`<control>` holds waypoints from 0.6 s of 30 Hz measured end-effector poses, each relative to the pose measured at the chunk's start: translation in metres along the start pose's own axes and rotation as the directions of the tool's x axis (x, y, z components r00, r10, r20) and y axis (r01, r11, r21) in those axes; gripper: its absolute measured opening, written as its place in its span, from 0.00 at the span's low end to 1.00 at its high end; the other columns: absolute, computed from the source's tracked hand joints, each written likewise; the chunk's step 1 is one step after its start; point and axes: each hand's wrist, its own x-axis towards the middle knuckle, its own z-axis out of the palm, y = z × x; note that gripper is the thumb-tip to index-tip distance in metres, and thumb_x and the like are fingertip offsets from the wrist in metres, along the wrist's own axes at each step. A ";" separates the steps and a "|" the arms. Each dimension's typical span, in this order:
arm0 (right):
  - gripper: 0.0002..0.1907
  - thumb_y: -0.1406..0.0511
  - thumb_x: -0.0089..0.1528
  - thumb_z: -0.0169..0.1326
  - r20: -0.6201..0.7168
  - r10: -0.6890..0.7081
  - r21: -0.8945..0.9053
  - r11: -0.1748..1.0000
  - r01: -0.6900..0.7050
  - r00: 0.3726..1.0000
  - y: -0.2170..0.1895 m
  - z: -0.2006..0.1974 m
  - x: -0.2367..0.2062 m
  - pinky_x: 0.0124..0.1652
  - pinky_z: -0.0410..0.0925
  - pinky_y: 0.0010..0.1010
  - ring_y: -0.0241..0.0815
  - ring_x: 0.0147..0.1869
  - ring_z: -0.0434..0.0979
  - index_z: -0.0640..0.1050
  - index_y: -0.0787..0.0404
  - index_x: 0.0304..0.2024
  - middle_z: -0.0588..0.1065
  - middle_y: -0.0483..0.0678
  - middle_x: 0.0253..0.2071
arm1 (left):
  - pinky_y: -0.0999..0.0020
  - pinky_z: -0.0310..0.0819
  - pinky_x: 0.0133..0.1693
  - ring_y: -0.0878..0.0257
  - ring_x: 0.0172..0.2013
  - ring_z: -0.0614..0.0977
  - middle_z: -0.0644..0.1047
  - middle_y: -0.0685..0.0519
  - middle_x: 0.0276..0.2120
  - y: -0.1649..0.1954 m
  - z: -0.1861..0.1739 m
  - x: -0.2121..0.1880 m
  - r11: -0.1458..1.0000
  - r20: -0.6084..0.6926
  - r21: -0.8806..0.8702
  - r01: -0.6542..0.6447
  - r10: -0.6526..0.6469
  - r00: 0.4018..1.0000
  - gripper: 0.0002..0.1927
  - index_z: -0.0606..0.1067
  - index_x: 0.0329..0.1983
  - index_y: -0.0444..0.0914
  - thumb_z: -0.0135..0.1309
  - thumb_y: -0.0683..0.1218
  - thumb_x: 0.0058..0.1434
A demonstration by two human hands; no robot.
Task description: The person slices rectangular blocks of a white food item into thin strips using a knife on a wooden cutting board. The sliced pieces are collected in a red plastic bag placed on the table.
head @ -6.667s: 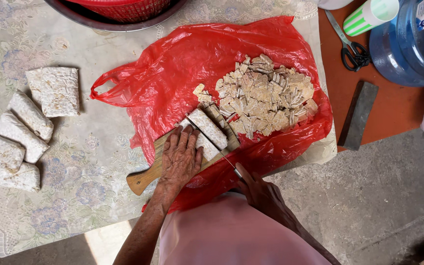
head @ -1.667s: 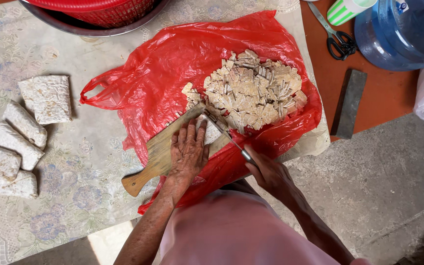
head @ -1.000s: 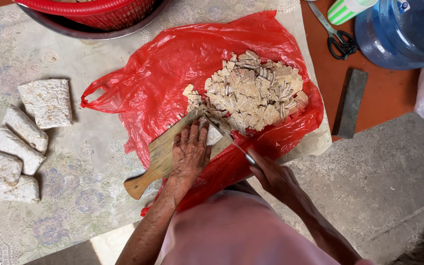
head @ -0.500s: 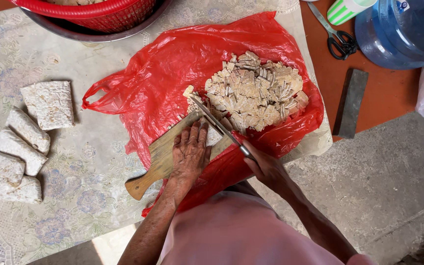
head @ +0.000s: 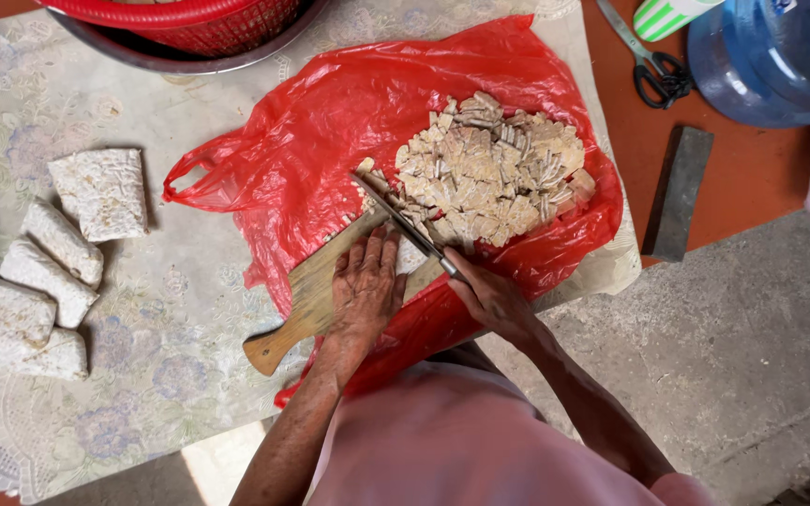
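The knife (head: 403,223) is in the right hand (head: 487,292), whose grip is closed on its handle, blade lying on the wooden cutting board (head: 316,298) beside the pile of cut pieces (head: 489,169). The left hand (head: 365,290) presses flat on the board with open grip, over the red plastic bag (head: 330,122) on the table (head: 189,300).

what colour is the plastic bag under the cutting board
Red, a thin plastic bag spread beneath the wooden cutting board; the head view shows it.
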 end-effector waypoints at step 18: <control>0.26 0.61 0.73 0.49 0.031 0.012 0.085 0.996 -0.014 0.999 0.010 0.000 0.004 0.42 0.76 0.45 0.57 0.48 0.84 0.64 0.56 0.72 0.79 0.59 0.51 | 0.48 0.68 0.58 0.48 0.61 0.72 0.70 0.45 0.63 -0.006 0.004 0.006 1.000 -0.012 -0.021 0.004 -0.004 1.000 0.35 0.68 0.67 0.36 0.61 0.51 0.56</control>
